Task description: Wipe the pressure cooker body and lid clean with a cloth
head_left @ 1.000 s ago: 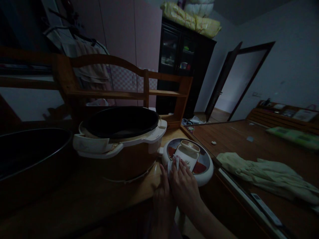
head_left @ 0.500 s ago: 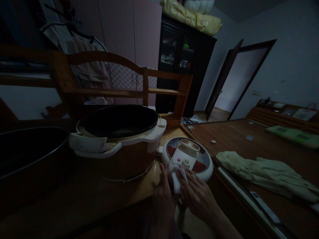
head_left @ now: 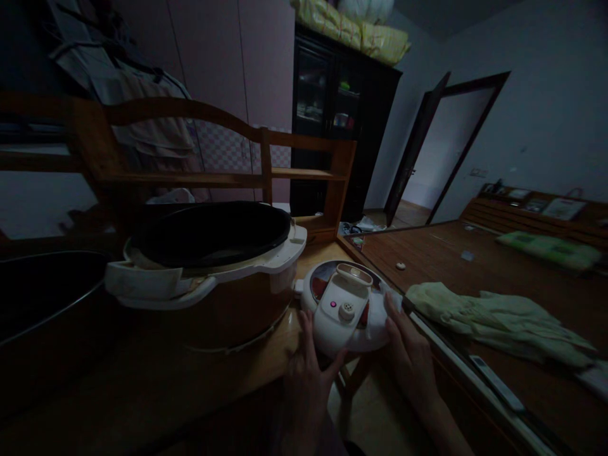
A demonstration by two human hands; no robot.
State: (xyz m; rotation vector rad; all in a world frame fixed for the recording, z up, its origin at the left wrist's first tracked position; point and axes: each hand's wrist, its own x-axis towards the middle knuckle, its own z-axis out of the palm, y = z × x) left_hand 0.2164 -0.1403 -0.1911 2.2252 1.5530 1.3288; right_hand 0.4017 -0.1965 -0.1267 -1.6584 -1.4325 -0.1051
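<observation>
A white electric pressure cooker lid [head_left: 327, 326], with a dark glossy panel, a pink button and a round valve knob, lies at the right end of the wooden desk. My left hand [head_left: 306, 370] grips its near edge, thumb and fingers spread apart around the rim. A white wiping cloth [head_left: 377, 313] lies pressed against the lid's right side. My right hand [head_left: 411, 348] is closed on that cloth, its fingers bent over the rim. Left of the lid stands the cooker body [head_left: 256, 304], uncovered, its inside dark.
A dark round pot [head_left: 52, 310] stands at the far left. Behind the cooker runs a wooden shelf rail [head_left: 190, 177]. To the right, a wide brown surface [head_left: 380, 253] bears a pale green cloth [head_left: 494, 316] and a remote control [head_left: 496, 383].
My right hand has moved with the cloth from the lid's near middle to its right side. My left hand remains at the near edge, its thumb now spread out. The view has shifted slightly.
</observation>
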